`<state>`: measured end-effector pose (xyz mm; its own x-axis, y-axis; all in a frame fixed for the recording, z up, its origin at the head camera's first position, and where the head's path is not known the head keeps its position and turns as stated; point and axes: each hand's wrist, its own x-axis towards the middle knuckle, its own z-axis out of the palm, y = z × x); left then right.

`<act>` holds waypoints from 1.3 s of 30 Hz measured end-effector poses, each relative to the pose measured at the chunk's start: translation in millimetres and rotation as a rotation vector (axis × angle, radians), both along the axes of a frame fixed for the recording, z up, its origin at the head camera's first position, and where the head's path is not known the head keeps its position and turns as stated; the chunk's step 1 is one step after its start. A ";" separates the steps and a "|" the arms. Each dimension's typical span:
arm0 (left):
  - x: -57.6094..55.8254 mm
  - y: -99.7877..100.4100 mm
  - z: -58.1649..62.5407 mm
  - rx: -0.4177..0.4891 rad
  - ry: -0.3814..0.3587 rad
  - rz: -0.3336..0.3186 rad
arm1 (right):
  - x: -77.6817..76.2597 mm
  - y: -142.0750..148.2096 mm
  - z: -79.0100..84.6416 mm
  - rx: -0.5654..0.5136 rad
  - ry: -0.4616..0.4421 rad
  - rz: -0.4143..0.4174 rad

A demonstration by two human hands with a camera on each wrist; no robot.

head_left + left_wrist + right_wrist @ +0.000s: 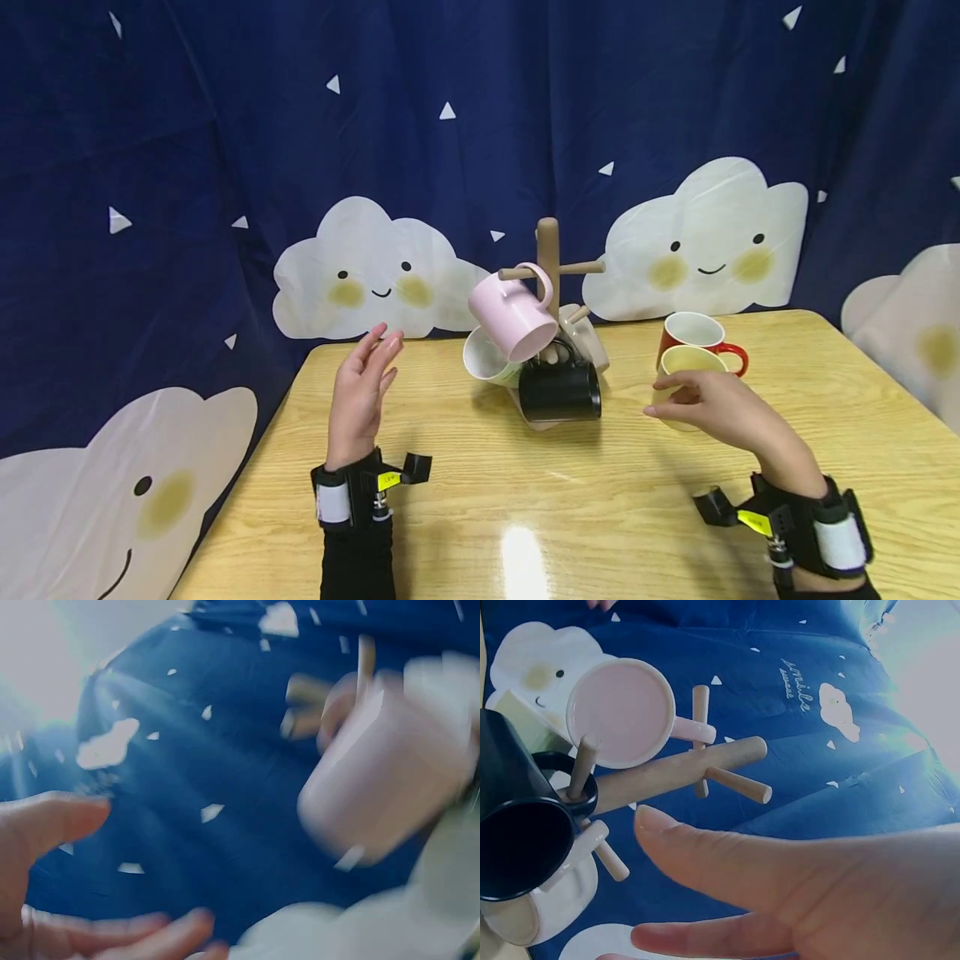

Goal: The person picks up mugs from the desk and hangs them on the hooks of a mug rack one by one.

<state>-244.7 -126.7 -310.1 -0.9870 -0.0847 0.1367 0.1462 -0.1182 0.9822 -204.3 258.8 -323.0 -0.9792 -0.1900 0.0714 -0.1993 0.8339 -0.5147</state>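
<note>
A wooden mug tree (pixel 548 250) stands at the middle back of the table. From one of its upper pegs a pink mug (pixel 513 315) hangs by its handle. Lower down hang a black mug (pixel 558 392), a white mug (pixel 486 357) and a beige mug (pixel 587 340). My left hand (pixel 358 398) is raised left of the tree, fingers loosely bent, holding nothing. My right hand (pixel 723 415) overlaps a yellow mug (pixel 693 360) in the head view, thumb and fingers apart. In the right wrist view nothing lies between the right fingers. Contact with the yellow mug cannot be told.
A red mug (pixel 693 329) with a white inside stands behind the yellow one, its handle to the right. Beneath everything is a light wooden table (pixel 480 492). A dark blue curtain (pixel 450 50) with cloud prints hangs behind it.
</note>
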 end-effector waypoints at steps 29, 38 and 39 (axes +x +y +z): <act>18.4 14.6 -17.1 -1.396 0.044 -0.163 | -10.0 4.8 -12.1 0.164 0.128 0.078; 18.4 19.0 -18.4 -1.409 0.052 -0.177 | -13.1 3.4 -14.8 0.208 0.078 0.091; 18.5 19.3 -18.4 -1.410 0.055 -0.177 | -13.7 3.2 -15.0 0.209 0.081 0.093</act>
<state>-226.2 -107.4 -328.5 -0.9608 0.2744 0.0396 0.2741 0.9185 0.2848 -218.0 262.0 -338.0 -0.9494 -0.2983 0.0987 -0.3142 0.8966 -0.3120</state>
